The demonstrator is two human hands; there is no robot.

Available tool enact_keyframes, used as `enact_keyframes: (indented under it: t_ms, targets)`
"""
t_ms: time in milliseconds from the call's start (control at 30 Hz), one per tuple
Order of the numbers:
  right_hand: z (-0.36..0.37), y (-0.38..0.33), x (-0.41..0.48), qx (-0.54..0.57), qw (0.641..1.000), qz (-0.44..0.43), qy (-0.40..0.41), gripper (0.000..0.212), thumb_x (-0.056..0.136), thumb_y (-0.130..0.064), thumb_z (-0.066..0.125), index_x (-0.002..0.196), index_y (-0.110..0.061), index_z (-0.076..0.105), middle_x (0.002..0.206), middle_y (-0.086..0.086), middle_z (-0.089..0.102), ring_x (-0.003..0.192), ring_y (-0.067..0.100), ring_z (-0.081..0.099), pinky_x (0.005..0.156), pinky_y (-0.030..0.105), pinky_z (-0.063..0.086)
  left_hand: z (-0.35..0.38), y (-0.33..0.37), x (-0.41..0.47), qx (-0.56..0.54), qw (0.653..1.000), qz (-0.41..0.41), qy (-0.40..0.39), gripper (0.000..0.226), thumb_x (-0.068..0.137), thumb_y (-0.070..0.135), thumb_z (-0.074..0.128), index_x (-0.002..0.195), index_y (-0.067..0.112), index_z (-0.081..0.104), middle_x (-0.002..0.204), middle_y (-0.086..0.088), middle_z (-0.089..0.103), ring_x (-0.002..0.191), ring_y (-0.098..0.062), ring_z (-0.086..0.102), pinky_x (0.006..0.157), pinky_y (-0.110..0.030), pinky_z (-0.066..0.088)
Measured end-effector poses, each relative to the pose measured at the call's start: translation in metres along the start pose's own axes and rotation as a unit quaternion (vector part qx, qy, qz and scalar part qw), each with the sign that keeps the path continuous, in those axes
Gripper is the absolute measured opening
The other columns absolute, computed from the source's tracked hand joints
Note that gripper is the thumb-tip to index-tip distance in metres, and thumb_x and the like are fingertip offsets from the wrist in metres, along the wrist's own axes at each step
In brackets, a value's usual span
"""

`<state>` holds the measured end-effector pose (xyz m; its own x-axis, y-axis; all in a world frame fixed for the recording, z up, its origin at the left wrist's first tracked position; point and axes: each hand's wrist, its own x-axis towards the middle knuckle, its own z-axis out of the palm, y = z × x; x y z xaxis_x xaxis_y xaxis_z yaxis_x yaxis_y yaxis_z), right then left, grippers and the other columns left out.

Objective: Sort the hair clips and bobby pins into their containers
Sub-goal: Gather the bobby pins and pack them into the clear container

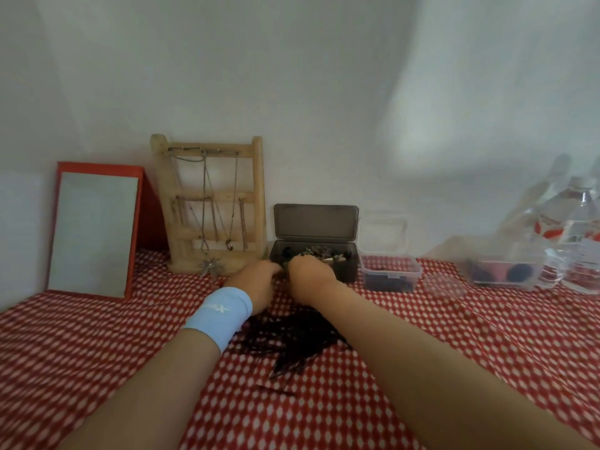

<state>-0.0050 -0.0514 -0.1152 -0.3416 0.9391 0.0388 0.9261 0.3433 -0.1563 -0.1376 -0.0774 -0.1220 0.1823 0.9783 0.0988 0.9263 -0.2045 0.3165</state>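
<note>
1. Head view: the left hand (256, 280), above a light blue wristband (220, 315), and the right hand (308, 277) sit close together at the front rim of the open grey box (349, 271); their fingers curl away from the camera, so whether either grasps anything cannot be told.
2. The grey box holds mixed hair clips (321, 251); its lid stands upright by the wall.
3. A dark pile of bobby pins (292, 339) lies on the red patterned cloth (97, 352) between the forearms; most pins run far-to-near, fanning toward the person; one stray pin (276, 390) nearer the person lies nearly left-to-right.
4. Just right of the grey box, a clear tub (389, 274) holds dark pins.
</note>
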Motion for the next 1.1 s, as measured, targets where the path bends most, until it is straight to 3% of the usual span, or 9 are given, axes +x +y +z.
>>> enact_keyframes:
  t_ms: [133,467,567,633,700,800,900,967,1100]
  targets:
    - [-0.004,0.010,0.000,-0.014,1.000,-0.018,-0.011,0.011,0.095,-0.017,0.056,0.093,-0.010,0.064,0.092,0.005,0.062,0.095,0.029,0.066,0.076,0.038,0.053,0.001,-0.002,0.001,-0.007,1.000,0.019,-0.019,0.044,0.094,0.006,0.043,0.127,0.025,0.064,0.125,-0.004,0.064,0.109,-0.024,0.060,0.096,-0.039,0.050]
    - [-0.051,0.086,-0.065,-0.039,0.999,-0.006,-0.036,0.016,0.094,-0.027,0.061,0.098,-0.020,0.075,0.096,0.000,0.069,0.089,0.018,0.063,0.077,0.029,0.051,0.021,0.056,0.002,-0.058,0.994,0.093,-0.029,0.033,0.099,0.030,0.051,0.131,0.031,0.061,0.134,0.005,0.061,0.121,-0.017,0.057,0.103,-0.033,0.045]
    - [-0.056,0.106,-0.086,-0.061,0.995,0.009,-0.077,0.017,0.094,-0.029,0.063,0.099,-0.019,0.075,0.087,-0.005,0.064,0.083,0.014,0.060,0.073,0.024,0.045,0.029,0.079,0.001,-0.039,0.988,0.099,-0.110,0.065,0.089,0.058,0.056,0.146,0.030,0.043,0.150,0.001,0.044,0.136,-0.021,0.042,0.112,-0.038,0.036]
    - [-0.055,0.118,-0.096,-0.066,0.992,0.021,-0.101,0.017,0.092,-0.029,0.066,0.101,-0.021,0.077,0.093,-0.004,0.070,0.089,0.015,0.063,0.084,0.028,0.051,0.033,0.092,-0.002,0.022,0.978,0.106,-0.180,0.096,0.075,0.077,0.057,0.153,0.030,0.028,0.157,0.001,0.028,0.144,-0.025,0.025,0.116,-0.046,0.028]
    - [-0.057,0.125,-0.107,-0.040,0.993,0.036,-0.102,0.020,0.092,-0.031,0.063,0.106,-0.026,0.078,0.106,-0.004,0.073,0.098,0.015,0.064,0.096,0.033,0.051,0.037,0.101,-0.005,0.061,0.970,0.121,-0.200,0.107,0.068,0.082,0.060,0.154,0.029,0.023,0.158,0.003,0.021,0.145,-0.026,0.017,0.117,-0.050,0.026]
    - [-0.061,0.127,-0.118,-0.025,0.989,0.042,-0.139,0.032,0.095,-0.031,0.056,0.123,-0.026,0.070,0.121,-0.004,0.066,0.112,0.017,0.059,0.096,0.031,0.044,0.044,0.110,-0.008,0.081,0.973,0.140,-0.164,0.093,0.072,0.076,0.062,0.150,0.031,0.035,0.149,0.001,0.030,0.138,-0.023,0.024,0.114,-0.047,0.031]
    - [-0.058,0.129,-0.123,-0.022,0.978,0.033,-0.203,0.048,0.085,-0.038,0.067,0.132,-0.030,0.061,0.126,-0.006,0.062,0.109,0.016,0.058,0.093,0.033,0.045,0.048,0.113,-0.007,0.038,0.980,0.150,-0.126,0.063,0.078,0.066,0.064,0.133,0.037,0.056,0.127,0.004,0.045,0.124,-0.019,0.037,0.106,-0.043,0.038]
    - [-0.052,0.129,-0.125,-0.021,0.982,0.011,-0.189,0.055,0.081,-0.045,0.074,0.131,-0.028,0.060,0.125,-0.006,0.062,0.107,0.016,0.060,0.097,0.035,0.049,0.049,0.113,-0.006,0.015,0.981,0.153,-0.117,0.050,0.079,0.062,0.066,0.123,0.039,0.064,0.116,0.006,0.047,0.117,-0.017,0.041,0.103,-0.042,0.041]
    - [-0.046,0.130,-0.125,0.005,0.991,-0.008,-0.136,0.045,0.086,-0.040,0.075,0.127,-0.023,0.067,0.116,-0.004,0.068,0.097,0.013,0.062,0.085,0.027,0.049,0.046,0.112,-0.008,-0.003,0.983,0.149,-0.108,0.069,0.073,0.064,0.071,0.133,0.034,0.055,0.123,0.008,0.048,0.119,-0.015,0.044,0.103,-0.038,0.042]
